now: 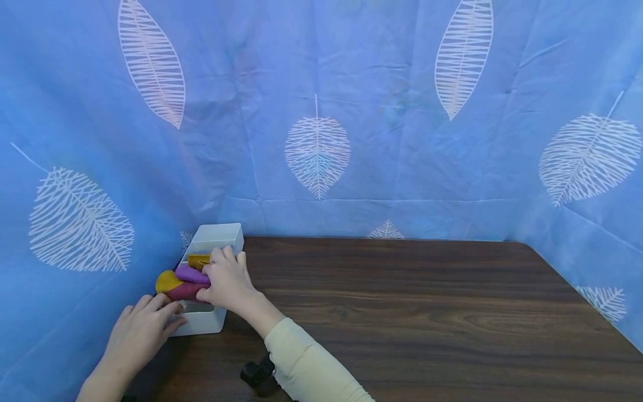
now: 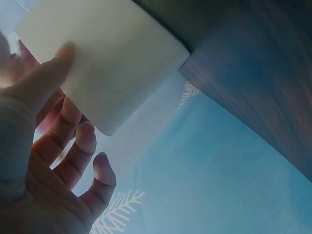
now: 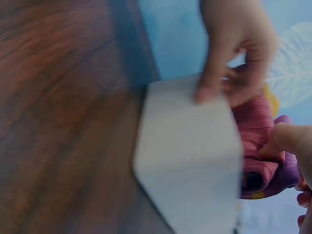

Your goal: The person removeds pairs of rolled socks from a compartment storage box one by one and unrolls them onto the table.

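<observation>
Folded socks lie in a white open-topped box [image 1: 203,324] at the table's left edge: a maroon sock [image 1: 187,291] with a yellow end, a purple sock [image 1: 191,273] and a mustard one [image 1: 197,261]. My right hand [image 1: 230,282] holds this row from the right, its thumb against the maroon sock [image 3: 253,126] and its fingers toward the far side. At the box's near left corner my left hand [image 1: 143,329] grips the wall, with the thumb on the outer face of the box [image 2: 117,63]. Its other fingers bend round the side, partly hidden.
A dark wooden table [image 1: 427,312] stretches to the right of the box. Blue cloth [image 1: 382,156] with white leaf prints hangs behind and at both sides. A black device [image 1: 257,371] sits by the right sleeve [image 1: 313,363].
</observation>
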Motion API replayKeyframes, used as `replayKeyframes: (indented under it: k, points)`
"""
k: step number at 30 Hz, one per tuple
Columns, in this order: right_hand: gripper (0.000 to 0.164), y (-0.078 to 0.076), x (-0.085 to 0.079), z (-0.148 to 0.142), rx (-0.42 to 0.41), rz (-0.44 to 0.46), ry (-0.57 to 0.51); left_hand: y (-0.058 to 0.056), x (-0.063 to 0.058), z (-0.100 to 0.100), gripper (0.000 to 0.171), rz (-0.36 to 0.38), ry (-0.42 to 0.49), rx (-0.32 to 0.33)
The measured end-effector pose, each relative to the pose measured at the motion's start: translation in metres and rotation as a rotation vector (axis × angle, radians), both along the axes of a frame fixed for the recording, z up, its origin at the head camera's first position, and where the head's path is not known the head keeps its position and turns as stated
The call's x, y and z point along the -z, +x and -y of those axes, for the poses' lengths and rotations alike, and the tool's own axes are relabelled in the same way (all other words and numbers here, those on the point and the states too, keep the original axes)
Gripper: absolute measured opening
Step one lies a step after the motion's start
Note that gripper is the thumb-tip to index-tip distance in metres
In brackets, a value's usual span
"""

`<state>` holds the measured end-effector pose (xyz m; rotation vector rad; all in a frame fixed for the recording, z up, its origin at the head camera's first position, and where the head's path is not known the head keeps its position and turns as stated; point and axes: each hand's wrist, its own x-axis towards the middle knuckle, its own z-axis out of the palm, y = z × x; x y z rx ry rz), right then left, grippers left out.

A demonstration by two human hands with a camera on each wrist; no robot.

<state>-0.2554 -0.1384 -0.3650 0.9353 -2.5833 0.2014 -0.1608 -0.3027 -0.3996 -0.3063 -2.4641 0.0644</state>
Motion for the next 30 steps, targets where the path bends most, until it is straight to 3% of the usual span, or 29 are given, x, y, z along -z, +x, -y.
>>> replayKeyframes:
  k: [5,9,30]
  points:
    - [0.018,0.000,-0.018,-0.020,-0.002,-0.023,-0.091,-0.001,0.002,0.004,0.028,-0.007,-0.003,-0.003]
    - [0.017,0.000,-0.023,-0.039,-0.006,-0.009,-0.144,0.001,0.000,0.008,0.025,0.014,0.028,-0.030]
    - [0.019,-0.006,-0.006,-0.135,0.087,0.089,-0.431,0.003,-0.001,0.011,0.028,0.143,0.048,-0.132]
